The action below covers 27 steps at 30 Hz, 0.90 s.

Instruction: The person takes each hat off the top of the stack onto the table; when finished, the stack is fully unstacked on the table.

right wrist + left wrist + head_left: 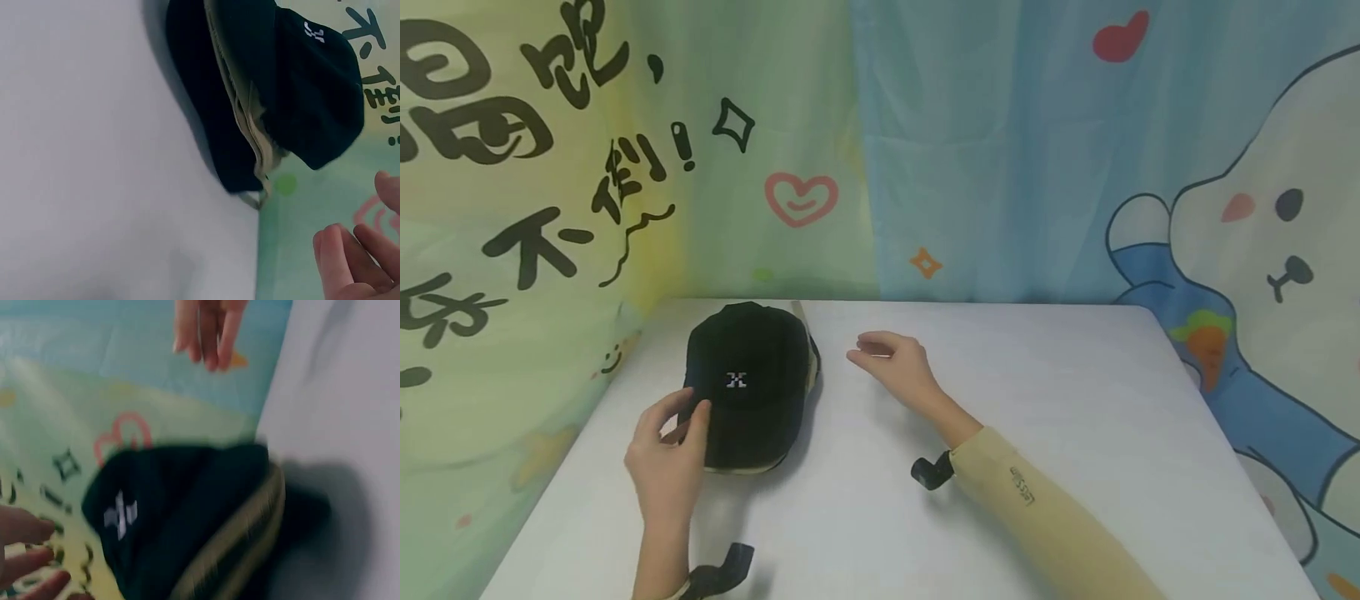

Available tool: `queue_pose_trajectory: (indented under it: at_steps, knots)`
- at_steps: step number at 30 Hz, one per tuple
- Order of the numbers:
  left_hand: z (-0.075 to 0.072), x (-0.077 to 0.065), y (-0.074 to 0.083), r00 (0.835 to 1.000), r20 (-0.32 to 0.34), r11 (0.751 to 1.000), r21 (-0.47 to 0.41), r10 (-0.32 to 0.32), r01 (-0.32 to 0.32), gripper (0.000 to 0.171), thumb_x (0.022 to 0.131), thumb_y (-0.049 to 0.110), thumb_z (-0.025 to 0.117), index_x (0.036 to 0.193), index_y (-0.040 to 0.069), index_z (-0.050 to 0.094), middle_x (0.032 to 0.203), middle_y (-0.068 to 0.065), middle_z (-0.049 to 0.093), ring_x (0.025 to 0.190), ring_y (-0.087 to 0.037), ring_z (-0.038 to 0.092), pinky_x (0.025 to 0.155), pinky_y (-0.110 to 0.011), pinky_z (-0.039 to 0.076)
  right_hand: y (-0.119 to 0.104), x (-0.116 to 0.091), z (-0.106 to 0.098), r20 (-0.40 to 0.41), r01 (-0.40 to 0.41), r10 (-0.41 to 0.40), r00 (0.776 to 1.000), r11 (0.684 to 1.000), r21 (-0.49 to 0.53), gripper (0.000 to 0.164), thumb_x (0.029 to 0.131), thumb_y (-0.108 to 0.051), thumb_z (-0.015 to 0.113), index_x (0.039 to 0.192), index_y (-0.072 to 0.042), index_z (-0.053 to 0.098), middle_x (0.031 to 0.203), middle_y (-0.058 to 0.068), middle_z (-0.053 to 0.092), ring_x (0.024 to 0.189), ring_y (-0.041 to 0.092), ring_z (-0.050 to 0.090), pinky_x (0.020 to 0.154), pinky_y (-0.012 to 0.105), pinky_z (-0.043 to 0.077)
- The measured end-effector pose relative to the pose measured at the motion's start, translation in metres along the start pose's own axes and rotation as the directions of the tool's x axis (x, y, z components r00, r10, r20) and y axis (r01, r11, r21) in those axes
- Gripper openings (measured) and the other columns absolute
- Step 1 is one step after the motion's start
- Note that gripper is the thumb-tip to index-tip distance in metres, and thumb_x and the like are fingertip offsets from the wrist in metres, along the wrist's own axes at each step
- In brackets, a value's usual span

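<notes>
A dark cap (748, 350) with a small white emblem lies on the left part of the white table. Beige edging and another dark layer beneath show along its side in the right wrist view. My left hand (666, 458) is at the cap's left edge, thumb and fingers spread with a gap between them and overlapping the brim in the head view. To the right of the cap, my right hand (895, 367) hovers over the table, fingers loosely bent and holding nothing. A beige strap (253, 200) sticks out at the cap's lower end in the right wrist view.
The white table (1037, 375) runs back to a printed curtain (970, 150) with hearts, lettering and a cartoon animal. A second curtain side (550, 333) closes in along the table's left edge. Each wrist carries a small black camera mount (931, 471).
</notes>
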<state>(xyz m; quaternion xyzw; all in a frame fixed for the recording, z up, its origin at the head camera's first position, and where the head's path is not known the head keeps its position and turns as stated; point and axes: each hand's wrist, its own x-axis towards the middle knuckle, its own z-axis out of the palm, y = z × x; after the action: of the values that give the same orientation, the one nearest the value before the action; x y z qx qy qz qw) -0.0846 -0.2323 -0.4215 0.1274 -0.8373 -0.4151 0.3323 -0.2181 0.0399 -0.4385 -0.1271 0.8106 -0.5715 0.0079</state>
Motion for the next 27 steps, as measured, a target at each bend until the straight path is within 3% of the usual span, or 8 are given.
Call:
queue_pose_trajectory:
  at_steps: [4, 10, 20, 25, 27]
  knots:
    - [-0.016, -0.005, -0.02, 0.985, 0.021, 0.98, 0.108, -0.171, 0.167, 0.04, 0.095, 0.027, 0.068, 0.124, -0.001, 0.064, 0.131, -0.022, 0.056, 0.122, -0.041, 0.054, 0.094, -0.05, 0.051, 0.002, 0.011, 0.02, 0.001, -0.058, 0.058, 0.998, 0.997, 0.046, 0.035, 0.09, -0.028, 0.075, 0.118, -0.007, 0.071, 0.11, 0.002, 0.072, 0.103, 0.016, 0.067, 0.092, 0.033, 0.053]
    - [-0.023, -0.014, -0.038, 0.918, 0.161, 0.928, 0.157, -0.361, 0.338, 0.06, 0.097, 0.04, 0.063, 0.136, -0.005, 0.053, 0.142, -0.031, 0.044, 0.122, -0.048, 0.052, 0.093, -0.049, 0.05, 0.006, 0.022, 0.046, 0.004, -0.158, 0.159, 0.987, 0.981, 0.111, 0.038, 0.093, -0.027, 0.071, 0.121, -0.003, 0.069, 0.112, 0.007, 0.071, 0.094, 0.018, 0.07, 0.088, 0.033, 0.055]
    - [-0.024, -0.012, -0.041, 0.884, 0.186, 0.9, 0.167, -0.429, 0.402, 0.066, 0.094, 0.045, 0.066, 0.139, -0.002, 0.053, 0.14, -0.026, 0.051, 0.12, -0.04, 0.057, 0.094, -0.046, 0.05, 0.013, 0.032, 0.072, 0.025, -0.195, 0.194, 0.981, 0.966, 0.169, 0.039, 0.095, -0.024, 0.068, 0.124, 0.002, 0.065, 0.116, 0.014, 0.069, 0.097, 0.029, 0.07, 0.085, 0.032, 0.056]
    - [-0.023, -0.013, -0.04, 0.904, 0.179, 0.919, 0.148, -0.388, 0.365, 0.058, 0.095, 0.035, 0.068, 0.138, -0.001, 0.053, 0.139, -0.026, 0.052, 0.118, -0.039, 0.058, 0.092, -0.043, 0.051, 0.014, 0.033, 0.076, 0.062, -0.189, 0.181, 0.982, 0.964, 0.187, 0.04, 0.096, -0.023, 0.067, 0.126, 0.003, 0.063, 0.118, 0.015, 0.068, 0.1, 0.028, 0.069, 0.085, 0.032, 0.056]
    - [-0.021, -0.013, -0.039, 0.916, 0.174, 0.93, 0.137, -0.362, 0.342, 0.055, 0.094, 0.031, 0.07, 0.137, -0.001, 0.055, 0.137, -0.025, 0.054, 0.12, -0.039, 0.057, 0.098, -0.047, 0.048, 0.015, 0.034, 0.078, 0.06, -0.184, 0.176, 0.982, 0.966, 0.181, 0.038, 0.095, -0.022, 0.068, 0.125, 0.002, 0.064, 0.117, 0.014, 0.069, 0.103, 0.025, 0.068, 0.086, 0.031, 0.056]
